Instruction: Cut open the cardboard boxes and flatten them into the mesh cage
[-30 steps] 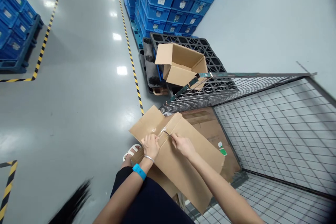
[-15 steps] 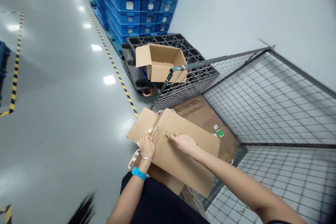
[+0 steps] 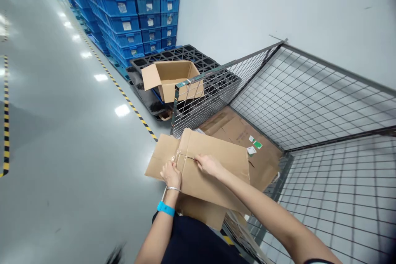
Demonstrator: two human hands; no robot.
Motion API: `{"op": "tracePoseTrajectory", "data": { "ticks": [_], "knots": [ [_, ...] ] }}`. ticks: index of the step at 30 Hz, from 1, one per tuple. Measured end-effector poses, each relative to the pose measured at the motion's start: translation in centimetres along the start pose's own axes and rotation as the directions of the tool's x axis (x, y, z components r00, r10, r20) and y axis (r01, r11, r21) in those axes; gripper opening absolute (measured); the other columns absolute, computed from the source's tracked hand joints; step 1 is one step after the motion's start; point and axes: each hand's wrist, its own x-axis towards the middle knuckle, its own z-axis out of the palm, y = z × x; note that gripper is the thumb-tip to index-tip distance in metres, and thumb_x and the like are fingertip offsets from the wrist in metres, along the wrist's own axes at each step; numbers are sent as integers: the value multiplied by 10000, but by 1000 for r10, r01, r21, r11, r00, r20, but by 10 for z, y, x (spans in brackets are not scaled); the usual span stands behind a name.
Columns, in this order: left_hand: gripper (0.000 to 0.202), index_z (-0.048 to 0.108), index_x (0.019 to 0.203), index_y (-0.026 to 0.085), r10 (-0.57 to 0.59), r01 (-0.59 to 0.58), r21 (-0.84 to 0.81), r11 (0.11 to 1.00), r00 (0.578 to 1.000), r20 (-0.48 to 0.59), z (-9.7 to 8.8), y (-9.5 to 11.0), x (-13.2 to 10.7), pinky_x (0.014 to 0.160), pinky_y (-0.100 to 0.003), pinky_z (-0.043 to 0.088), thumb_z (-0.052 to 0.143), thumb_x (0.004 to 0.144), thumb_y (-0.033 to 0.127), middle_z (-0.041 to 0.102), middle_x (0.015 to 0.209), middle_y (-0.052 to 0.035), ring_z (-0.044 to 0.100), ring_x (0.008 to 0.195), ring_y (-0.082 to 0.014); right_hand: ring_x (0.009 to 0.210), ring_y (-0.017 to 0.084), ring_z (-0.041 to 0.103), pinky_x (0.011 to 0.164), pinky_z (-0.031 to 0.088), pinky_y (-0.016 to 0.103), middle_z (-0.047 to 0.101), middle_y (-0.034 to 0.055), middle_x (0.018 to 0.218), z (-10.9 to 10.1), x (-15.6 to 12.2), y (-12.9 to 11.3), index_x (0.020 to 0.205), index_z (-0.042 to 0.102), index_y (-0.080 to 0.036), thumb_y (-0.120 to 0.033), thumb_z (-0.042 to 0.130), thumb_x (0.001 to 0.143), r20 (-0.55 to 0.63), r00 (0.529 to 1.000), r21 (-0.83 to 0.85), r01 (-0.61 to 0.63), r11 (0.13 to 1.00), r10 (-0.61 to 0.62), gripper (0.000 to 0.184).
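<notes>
I hold a flattened brown cardboard box (image 3: 213, 173) over the edge of a wire cage. My left hand (image 3: 171, 174), with a blue wristband and a thin bangle, grips the box beside its taped seam, fingers curled. My right hand (image 3: 206, 163) is closed on a thin dark blade-like tool (image 3: 189, 158) whose tip lies on the clear tape at the seam. More flattened cardboard (image 3: 247, 148) lies inside the cage under the box.
The wire mesh cage (image 3: 309, 103) fills the right side, against a white wall. Behind it an open cardboard box (image 3: 168, 78) sits on stacked black pallets (image 3: 185, 55). Stacked blue crates (image 3: 133, 8) stand at the back. Grey floor with yellow-black tape (image 3: 123, 95) lies to the left.
My head has turned, so the scene has swung left and the cage shows more. Both hands stay on the box at the taped seam, with the tool still on the tape.
</notes>
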Motion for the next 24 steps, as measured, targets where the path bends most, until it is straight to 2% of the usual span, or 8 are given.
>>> {"op": "tracePoseTrajectory", "data": {
  "ticks": [3, 7, 12, 17, 24],
  "knots": [
    [209, 577, 882, 159, 7, -5, 42, 999, 1000, -26, 1, 3, 1, 791, -383, 278, 400, 935, 256, 625, 918, -99, 522, 933, -267, 851, 198, 640, 672, 397, 288, 677, 64, 1013, 8, 5, 1, 1058, 571, -222, -266, 327, 941, -1, 1000, 20, 0, 1000, 0, 274],
    [272, 597, 890, 169, 41, -41, 10, 999, 998, -46, 4, 1, 3, 825, -396, 277, 444, 924, 391, 640, 915, -87, 527, 944, -266, 848, 197, 634, 675, 398, 291, 672, 60, 1018, 5, 7, 3, 1063, 566, -226, -271, 332, 935, -22, 999, 19, 23, 1000, -23, 271],
    [204, 589, 848, 162, 28, -29, -54, 998, 999, -27, 6, -3, 5, 828, -395, 274, 463, 907, 311, 657, 913, -87, 534, 946, -261, 882, 202, 626, 703, 410, 302, 653, 66, 1067, -7, 20, -8, 1099, 553, -236, -284, 325, 937, -38, 997, -9, 72, 997, -72, 284],
    [197, 573, 797, 175, 35, -39, -107, 994, 999, -40, 4, -11, 4, 822, -388, 288, 472, 891, 316, 637, 824, -68, 531, 893, -251, 837, 213, 635, 665, 410, 316, 664, 69, 1041, -15, 30, -18, 1077, 572, -252, -268, 367, 917, -3, 993, -32, 120, 992, -120, 262],
    [194, 570, 745, 191, 14, -29, -223, 974, 998, -68, -3, -9, 0, 845, -383, 317, 489, 854, 330, 609, 747, -41, 548, 820, -225, 827, 195, 641, 645, 413, 297, 663, 40, 1028, -8, 17, -15, 1054, 566, -260, -293, 349, 927, -87, 990, 12, 110, 994, -109, 253]
  ]
}}
